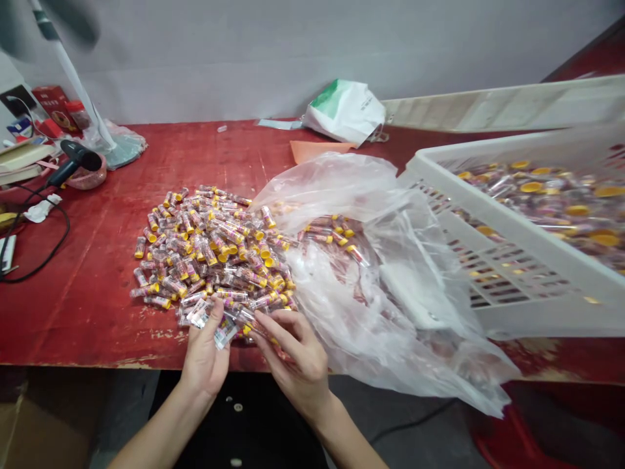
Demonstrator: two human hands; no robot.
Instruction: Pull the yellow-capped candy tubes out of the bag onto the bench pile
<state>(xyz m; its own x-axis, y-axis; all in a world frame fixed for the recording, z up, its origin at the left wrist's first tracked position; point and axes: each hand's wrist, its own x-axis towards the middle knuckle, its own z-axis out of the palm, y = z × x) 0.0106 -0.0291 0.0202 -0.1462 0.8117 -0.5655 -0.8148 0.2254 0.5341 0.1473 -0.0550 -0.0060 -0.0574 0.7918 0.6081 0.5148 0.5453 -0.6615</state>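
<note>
Head view: left hand (pixel 205 357) and right hand (pixel 293 360) close together but apart, each closed on clear tubes at the near edge of a heap of yellow-capped plastic tubes (pixel 209 251). Right of the heap, a clear plastic bag (pixel 342 306) lies on the red counter (pixel 88 312); farther right, a tilted white slatted crate (pixel 517 221) holds more tubes.

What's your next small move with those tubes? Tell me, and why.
Probably drop the clear tubes from your left hand and right hand into the clear plastic bag: it lies open right beside the pile, and it seems to hold some tubes already.
</note>
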